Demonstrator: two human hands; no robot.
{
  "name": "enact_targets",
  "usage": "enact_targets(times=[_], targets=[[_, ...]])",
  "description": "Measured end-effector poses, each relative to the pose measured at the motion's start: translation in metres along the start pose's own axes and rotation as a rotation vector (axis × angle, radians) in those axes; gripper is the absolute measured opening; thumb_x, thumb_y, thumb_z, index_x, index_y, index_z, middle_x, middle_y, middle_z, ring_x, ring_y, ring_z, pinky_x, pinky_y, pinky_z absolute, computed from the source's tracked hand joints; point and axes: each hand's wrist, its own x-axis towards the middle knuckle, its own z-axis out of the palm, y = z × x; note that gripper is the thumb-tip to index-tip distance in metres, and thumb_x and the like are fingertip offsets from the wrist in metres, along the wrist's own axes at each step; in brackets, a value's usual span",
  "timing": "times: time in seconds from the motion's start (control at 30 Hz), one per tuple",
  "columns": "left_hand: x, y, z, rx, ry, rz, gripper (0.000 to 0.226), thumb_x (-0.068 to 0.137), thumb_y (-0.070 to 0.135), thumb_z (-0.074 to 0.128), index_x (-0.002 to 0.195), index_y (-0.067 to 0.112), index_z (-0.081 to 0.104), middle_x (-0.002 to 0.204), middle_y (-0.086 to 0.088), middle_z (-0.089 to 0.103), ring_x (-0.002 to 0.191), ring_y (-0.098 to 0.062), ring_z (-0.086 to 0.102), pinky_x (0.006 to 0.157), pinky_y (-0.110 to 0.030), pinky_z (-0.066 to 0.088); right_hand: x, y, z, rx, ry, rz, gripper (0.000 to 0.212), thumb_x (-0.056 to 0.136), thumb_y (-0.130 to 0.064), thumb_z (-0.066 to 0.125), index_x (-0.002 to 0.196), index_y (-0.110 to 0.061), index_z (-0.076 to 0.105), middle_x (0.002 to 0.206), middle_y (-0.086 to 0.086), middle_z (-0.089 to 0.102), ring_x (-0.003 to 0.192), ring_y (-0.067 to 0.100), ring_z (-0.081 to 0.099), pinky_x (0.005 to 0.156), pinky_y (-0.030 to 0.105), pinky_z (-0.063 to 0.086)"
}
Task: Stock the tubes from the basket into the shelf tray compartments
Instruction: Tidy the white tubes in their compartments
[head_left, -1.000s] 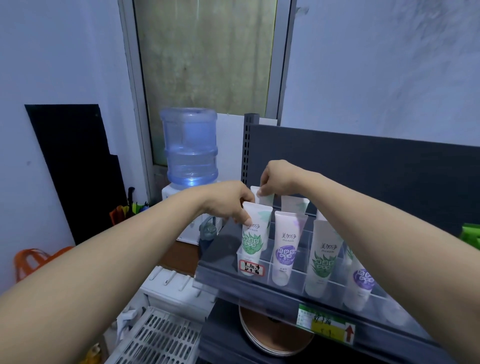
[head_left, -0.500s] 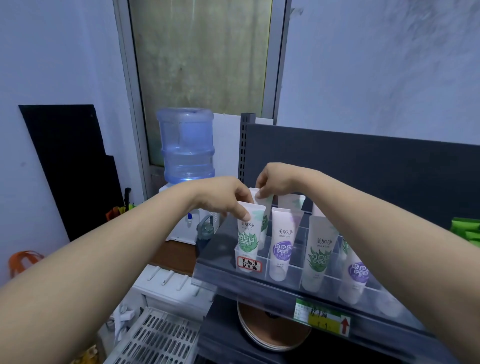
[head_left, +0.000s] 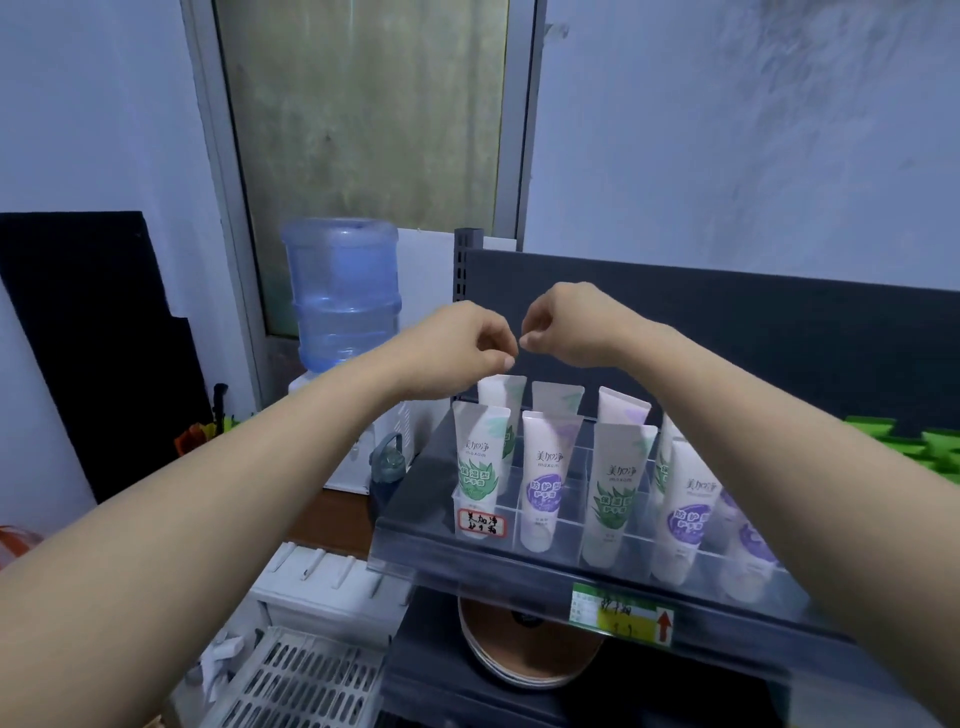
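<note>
A clear shelf tray (head_left: 415, 551) holds several upright tubes in compartments. At its left end stands a green-leaf tube (head_left: 478, 467), with a second green tube (head_left: 501, 397) behind it. Beside them are a purple tube (head_left: 545, 483), another green one (head_left: 615, 499) and more purple ones (head_left: 688, 519) to the right. My left hand (head_left: 467, 343) and my right hand (head_left: 566, 325) hover just above the back-left tubes, fingers curled, fingertips almost meeting, holding nothing. The basket is out of view.
A blue water jug (head_left: 343, 291) on a dispenser stands left of the shelf. A grey slotted crate (head_left: 301, 680) and a white rack (head_left: 332, 571) lie below left. Round wooden plates (head_left: 524, 649) sit under the shelf. The dark shelf back panel (head_left: 727, 332) rises behind the tray.
Both hands have let go of the two left green tubes and lifted above them. The tubes now stand free in the tray.
</note>
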Motion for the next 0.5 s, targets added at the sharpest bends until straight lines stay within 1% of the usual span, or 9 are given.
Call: enact_targets(times=[0.1, 0.23, 0.33, 0.4, 0.5], targets=[[0.004, 0.019, 0.002, 0.026, 0.017, 0.092, 0.017, 0.090, 0.021, 0.056, 0.104, 0.018, 0.067, 0.100, 0.004, 0.068, 0.091, -0.012, 0.062, 0.081, -0.026, 0.050, -0.022, 0.007, -0.021, -0.072, 0.077, 0.050, 0.020, 0.091, -0.032, 0.059, 0.099, -0.018, 0.070, 0.099, 0.002, 0.067, 0.087, 0.022, 0.061, 0.076, 0.034, 0.052], [0.010, 0.035, 0.002, 0.017, 0.018, 0.180, 0.014, 0.090, 0.022, 0.058, 0.099, 0.021, 0.067, 0.093, 0.009, 0.065, 0.086, -0.008, 0.060, 0.079, -0.024, 0.047, -0.055, 0.018, -0.047, -0.111, 0.124, 0.153, 0.023, 0.091, -0.033, 0.058, 0.101, -0.015, 0.069, 0.097, 0.005, 0.068, 0.089, 0.024, 0.061, 0.080, 0.036, 0.052], [0.016, 0.038, 0.003, -0.025, 0.019, 0.220, 0.013, 0.089, 0.021, 0.058, 0.098, 0.022, 0.068, 0.091, 0.011, 0.064, 0.086, -0.006, 0.060, 0.078, -0.022, 0.046, -0.073, 0.029, -0.053, -0.109, 0.153, 0.240, 0.022, 0.091, -0.030, 0.060, 0.103, -0.014, 0.069, 0.099, 0.005, 0.069, 0.091, 0.025, 0.062, 0.083, 0.038, 0.053], [0.022, 0.038, 0.009, -0.020, 0.006, 0.232, 0.013, 0.089, 0.021, 0.059, 0.099, 0.021, 0.067, 0.092, 0.011, 0.063, 0.087, -0.007, 0.060, 0.079, -0.022, 0.046, -0.080, 0.037, -0.048, -0.114, 0.153, 0.288, 0.020, 0.090, -0.027, 0.060, 0.104, -0.015, 0.070, 0.102, 0.004, 0.069, 0.092, 0.024, 0.062, 0.084, 0.037, 0.053], [0.036, 0.033, 0.024, 0.071, -0.050, 0.205, 0.015, 0.089, 0.020, 0.059, 0.101, 0.018, 0.067, 0.098, 0.005, 0.065, 0.091, -0.013, 0.061, 0.081, -0.027, 0.048, -0.082, 0.045, -0.031, -0.085, 0.079, 0.327, 0.020, 0.090, -0.021, 0.060, 0.106, -0.016, 0.070, 0.107, 0.003, 0.069, 0.095, 0.022, 0.063, 0.087, 0.037, 0.053]])
